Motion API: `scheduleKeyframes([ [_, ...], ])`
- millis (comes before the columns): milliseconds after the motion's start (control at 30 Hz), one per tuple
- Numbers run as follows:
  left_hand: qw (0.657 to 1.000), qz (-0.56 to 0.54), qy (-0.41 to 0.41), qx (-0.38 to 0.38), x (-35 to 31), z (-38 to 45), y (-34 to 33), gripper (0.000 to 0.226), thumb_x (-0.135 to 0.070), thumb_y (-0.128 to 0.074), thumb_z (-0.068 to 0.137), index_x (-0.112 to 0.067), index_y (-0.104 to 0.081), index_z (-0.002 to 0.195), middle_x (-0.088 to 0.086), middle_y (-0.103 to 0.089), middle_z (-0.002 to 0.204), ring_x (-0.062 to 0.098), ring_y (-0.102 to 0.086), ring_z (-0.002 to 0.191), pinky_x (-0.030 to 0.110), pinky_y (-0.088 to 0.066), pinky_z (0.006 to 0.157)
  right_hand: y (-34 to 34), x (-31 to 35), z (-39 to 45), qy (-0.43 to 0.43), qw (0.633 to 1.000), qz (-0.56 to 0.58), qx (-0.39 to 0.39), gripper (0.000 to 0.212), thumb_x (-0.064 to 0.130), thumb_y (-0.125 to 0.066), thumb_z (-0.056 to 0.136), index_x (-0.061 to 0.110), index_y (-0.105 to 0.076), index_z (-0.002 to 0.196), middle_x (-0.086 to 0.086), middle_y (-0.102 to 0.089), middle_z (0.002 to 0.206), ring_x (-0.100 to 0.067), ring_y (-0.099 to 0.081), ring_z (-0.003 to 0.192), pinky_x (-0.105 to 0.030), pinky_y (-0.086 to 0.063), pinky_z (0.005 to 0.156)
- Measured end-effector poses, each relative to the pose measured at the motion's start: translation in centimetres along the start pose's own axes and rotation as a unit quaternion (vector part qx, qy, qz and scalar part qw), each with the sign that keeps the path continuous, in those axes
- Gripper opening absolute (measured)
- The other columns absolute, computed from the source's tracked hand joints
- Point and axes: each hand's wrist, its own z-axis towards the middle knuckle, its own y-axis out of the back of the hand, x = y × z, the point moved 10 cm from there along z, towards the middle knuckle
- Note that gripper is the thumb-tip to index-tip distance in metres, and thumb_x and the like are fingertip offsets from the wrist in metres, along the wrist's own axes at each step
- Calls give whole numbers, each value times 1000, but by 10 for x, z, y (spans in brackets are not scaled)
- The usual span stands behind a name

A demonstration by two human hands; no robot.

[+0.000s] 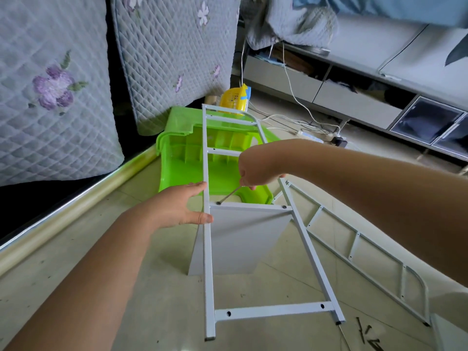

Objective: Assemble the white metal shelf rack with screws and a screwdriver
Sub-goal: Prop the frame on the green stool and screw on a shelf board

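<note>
A white metal side frame (208, 262) lies ladder-like across the floor, its far end over a green plastic stool (182, 163). A white shelf panel (243, 236) hangs under its middle crossbar. My left hand (184, 206) grips the frame's left rail, thumb below and fingers above. My right hand (253, 168) holds a thin screwdriver (229, 196) whose tip sits on a screw (218, 203) at the left end of the crossbar. A second screw (284, 206) sits at the crossbar's right end. Another side frame (359, 249) lies on the floor to the right.
Loose dark screws (364, 333) lie on the tiled floor at the lower right. Quilted cushions (172, 54) lean at the left. A yellow basket (234, 98) stands behind the stool. Cables and a power strip (310, 135) run before a low grey cabinet (354, 102).
</note>
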Motion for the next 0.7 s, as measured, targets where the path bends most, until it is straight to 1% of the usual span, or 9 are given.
scheduleKeyframes([
  [100, 1000, 5, -2, 11, -4, -5, -2, 86, -36, -70, 77, -27, -19, 147, -6, -16, 154, 5, -14, 141, 21, -15, 112, -11, -18, -6, -14, 998, 47, -34, 35, 24, -37, 98, 0, -63, 100, -12, -58, 87, -22, -49, 67, -24, -38, 60],
  [200, 998, 55, -9, 16, -17, -10, -2, 81, -30, -65, 84, -23, -15, 148, -11, -9, 154, 3, -7, 141, 17, -11, 109, -20, -49, -21, -49, 985, 122, -114, 35, 24, -31, 101, 0, -57, 98, -14, -52, 93, -26, -48, 88, -28, -34, 73],
  [300, 986, 156, -49, -13, -42, -9, 1, 77, -17, -63, 87, -18, -16, 147, -6, -6, 155, 5, -3, 142, 27, -9, 116, -48, -84, -35, -94, 969, 173, -152, 34, 25, -27, 101, 2, -52, 100, -20, -56, 109, -31, -51, 105, -31, -34, 78],
  [333, 979, 194, -62, -21, -52, -8, -3, 74, -12, -59, 87, -16, -17, 147, -3, -8, 156, 7, -4, 143, 32, -10, 117, -61, -95, -39, -111, 961, 197, -156, 34, 25, -26, 101, 2, -51, 102, -20, -56, 110, -31, -51, 104, -31, -34, 77],
  [400, 962, 262, -79, -25, -69, -6, -18, 65, -10, -50, 90, -15, -19, 147, 0, -11, 156, 9, -9, 143, 31, -11, 115, -86, -114, -47, -136, 943, 252, -170, 32, 25, -26, 101, 2, -49, 100, -21, -53, 103, -31, -49, 95, -29, -30, 70],
  [500, 949, 299, -97, -17, -89, -6, -45, 53, -28, -30, 95, -11, -25, 145, 5, -23, 153, 15, -25, 140, 29, -22, 112, -120, -136, -59, -157, 911, 327, -199, 32, 22, -28, 101, -1, -50, 100, -20, -53, 102, -32, -48, 94, -31, -27, 70],
  [567, 943, 319, -94, -23, -97, -4, -54, 64, -38, -21, 88, -9, -27, 145, 9, -29, 151, 19, -30, 138, 32, -27, 110, -147, -145, -63, -171, 894, 362, -202, 33, 22, -30, 101, -3, -52, 103, -18, -54, 101, -29, -49, 93, -31, -31, 72],
  [633, 934, 348, -77, -34, -102, 3, -56, 55, -35, -27, 97, -9, -24, 145, 10, -29, 151, 20, -27, 139, 34, -26, 110, -175, -152, -65, -184, 880, 394, -193, 31, 24, -30, 100, 1, -49, 95, -11, -49, 92, -22, -43, 84, -29, -29, 68],
  [700, 933, 349, -67, -51, -113, 9, -59, 54, -27, -38, 98, -10, -22, 146, 9, -29, 150, 23, -31, 136, 33, -28, 107, -203, -156, -65, -192, 865, 429, -175, 33, 24, -29, 100, -1, -50, 97, -10, -48, 90, -23, -42, 78, -26, -30, 66],
])
